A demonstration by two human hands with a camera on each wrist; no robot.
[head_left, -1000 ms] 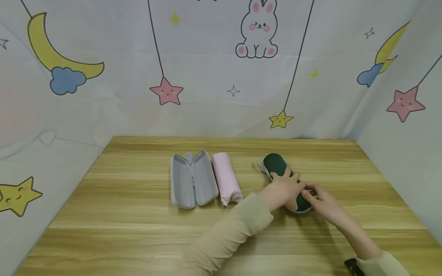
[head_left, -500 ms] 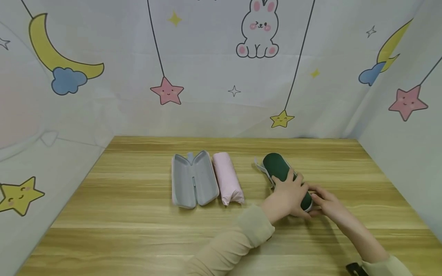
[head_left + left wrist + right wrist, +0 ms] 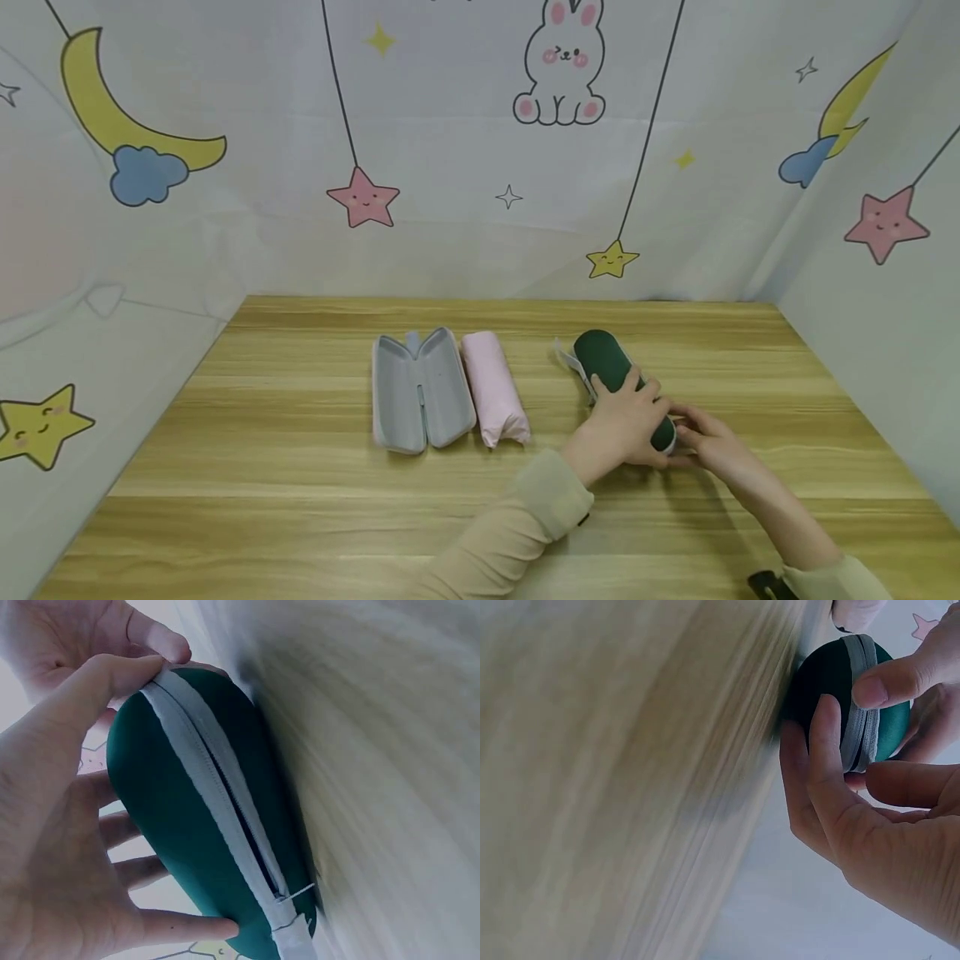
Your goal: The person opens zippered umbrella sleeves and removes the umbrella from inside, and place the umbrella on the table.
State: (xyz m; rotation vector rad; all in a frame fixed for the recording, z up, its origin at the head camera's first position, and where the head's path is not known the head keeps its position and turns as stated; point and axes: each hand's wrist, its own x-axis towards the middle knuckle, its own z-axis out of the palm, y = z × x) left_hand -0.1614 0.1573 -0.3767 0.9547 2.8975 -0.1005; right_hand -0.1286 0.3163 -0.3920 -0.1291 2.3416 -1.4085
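A dark green zippered case (image 3: 598, 354) lies at a slant on the right half of the table, a pale strap (image 3: 573, 365) at its far end. My left hand (image 3: 618, 425) grips it from above, the thumb at its near end and the fingers spread over its top. In the left wrist view a grey zipper (image 3: 199, 754) runs along the side, with a narrow dark gap between its tapes and the zipper pull (image 3: 292, 895) toward the strap end. My right hand (image 3: 885, 832) holds the near end with curled fingers, the fingertips against the green shell beside the zipper.
Left of centre a grey hard case (image 3: 397, 400) lies spread apart on the table (image 3: 262, 467), both halves facing up. Right beside it rests a pink folded umbrella-like roll (image 3: 495, 392). A printed cloth (image 3: 450, 258) stands behind the table and along both sides.
The green case has been rolled slightly onto its side. My left hand has shifted toward its near end, and my right fingers have moved round that end.
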